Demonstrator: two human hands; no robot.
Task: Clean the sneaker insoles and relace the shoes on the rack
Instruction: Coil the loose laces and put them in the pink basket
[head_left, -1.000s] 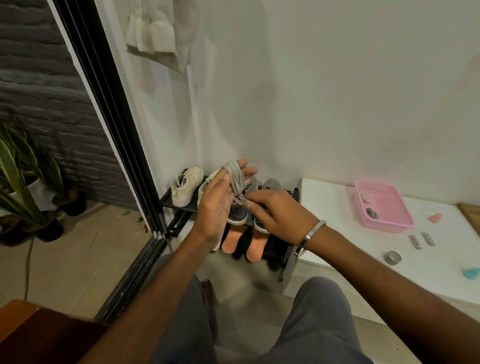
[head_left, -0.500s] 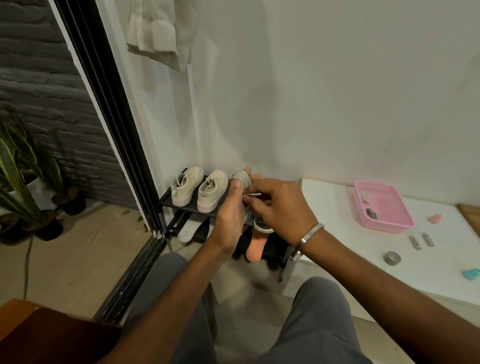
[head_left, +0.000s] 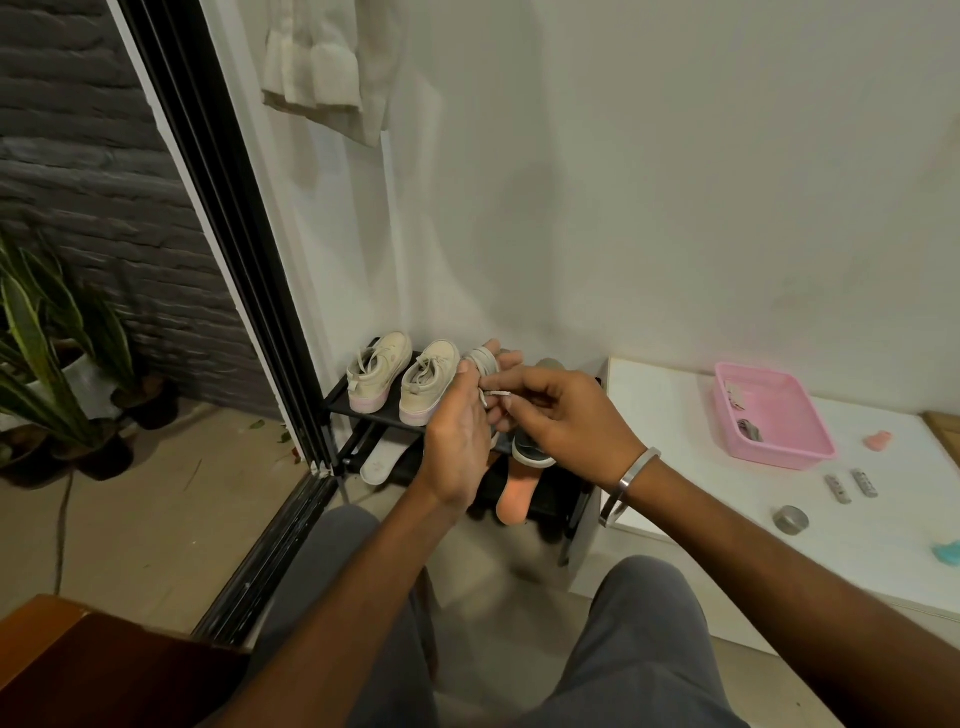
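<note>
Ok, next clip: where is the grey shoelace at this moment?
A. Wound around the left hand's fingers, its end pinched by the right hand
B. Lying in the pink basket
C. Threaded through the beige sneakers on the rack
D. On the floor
A: the grey shoelace loops around the left hand fingers, while the right hand pinches its end.

A pink basket (head_left: 810, 447) sits on a low white surface (head_left: 675, 415). Near the basket lie two small grey bars (head_left: 837, 488), a metal tape roll (head_left: 790, 519) and a peach object (head_left: 879, 440). Far left of the basket stand potted plants (head_left: 47, 364).
</note>
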